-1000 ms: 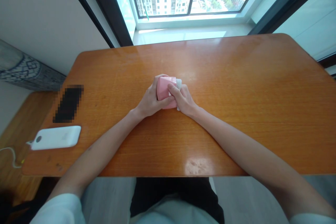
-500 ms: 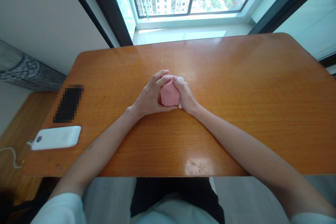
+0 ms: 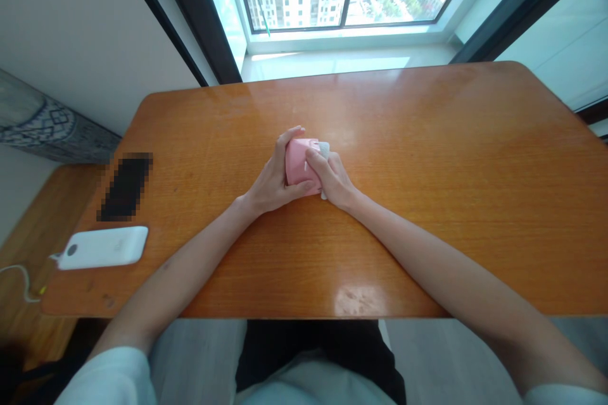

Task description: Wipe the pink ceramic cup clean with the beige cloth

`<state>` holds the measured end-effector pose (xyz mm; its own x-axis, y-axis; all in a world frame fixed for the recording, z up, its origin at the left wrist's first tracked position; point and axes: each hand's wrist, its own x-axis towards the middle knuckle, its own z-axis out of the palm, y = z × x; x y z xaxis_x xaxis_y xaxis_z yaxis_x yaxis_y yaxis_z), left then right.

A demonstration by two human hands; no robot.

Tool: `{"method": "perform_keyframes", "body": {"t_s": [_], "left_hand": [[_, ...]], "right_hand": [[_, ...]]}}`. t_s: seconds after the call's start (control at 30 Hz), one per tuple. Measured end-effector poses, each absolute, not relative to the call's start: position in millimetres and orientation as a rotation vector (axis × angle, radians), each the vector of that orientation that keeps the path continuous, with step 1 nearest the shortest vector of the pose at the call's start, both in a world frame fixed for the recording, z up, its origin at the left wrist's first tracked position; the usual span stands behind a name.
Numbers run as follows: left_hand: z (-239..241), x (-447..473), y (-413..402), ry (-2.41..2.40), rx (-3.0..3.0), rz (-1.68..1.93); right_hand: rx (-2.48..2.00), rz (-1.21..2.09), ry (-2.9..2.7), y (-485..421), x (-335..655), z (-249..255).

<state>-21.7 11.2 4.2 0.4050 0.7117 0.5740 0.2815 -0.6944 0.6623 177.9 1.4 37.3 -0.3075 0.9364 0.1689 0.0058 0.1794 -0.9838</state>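
A small, glossy pink container [image 3: 295,161], shaped like a faceted cup, is held between both my hands above the middle of the table. My left hand [image 3: 274,178] wraps its left side, fingers over the far side and thumb along the near side. My right hand [image 3: 336,180] is closed at its right side, with the thumb pressed on the pink surface. Between the right hand and the container a white cloth-like piece [image 3: 324,149] shows, pinched in the right fingers. The right fingertips are hidden behind the container.
The brown wooden table [image 3: 427,202] spreads out under my hands. Toward its left end lie a white power bank [image 3: 104,247] with a cable plugged in and a dark pixelated rectangle [image 3: 124,188]. Beyond the far edge is a window sill [image 3: 332,63].
The pink container has turned in my hands and shifted slightly left. My right thumb has slid from its upper edge down onto its side, and the white piece has moved with it.
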Motion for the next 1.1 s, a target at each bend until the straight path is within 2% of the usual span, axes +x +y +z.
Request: {"method": "perform_keyframes", "body": {"t_s": [0.23,0.33,0.43,0.67,0.83,1.1], "left_hand": [[16.1,-24.0,15.6,0.865,2.446,1.108],[18.2,-22.9,13.8,0.84,2.43,1.188],[17.8,-20.9,10.4,0.836,2.34,1.261],[11.5,-19.6,5.8,0.923,1.979,1.101],[7.2,-21.4,11.8,0.851,2.224,1.259],[17.6,-22.9,13.1,0.852,2.457,1.209]], "right_hand": [[-0.889,1.331,-1.431,5.2,174.8,33.5],[-0.916,1.32,-1.426,5.0,176.1,30.2],[-0.921,1.305,-1.475,3.0,179.4,29.7],[-0.905,1.221,-1.61,-1.3,179.7,39.2],[-0.922,1.277,-1.541,0.7,177.8,38.4],[-0.913,1.326,-1.42,7.1,177.5,25.9]]}}
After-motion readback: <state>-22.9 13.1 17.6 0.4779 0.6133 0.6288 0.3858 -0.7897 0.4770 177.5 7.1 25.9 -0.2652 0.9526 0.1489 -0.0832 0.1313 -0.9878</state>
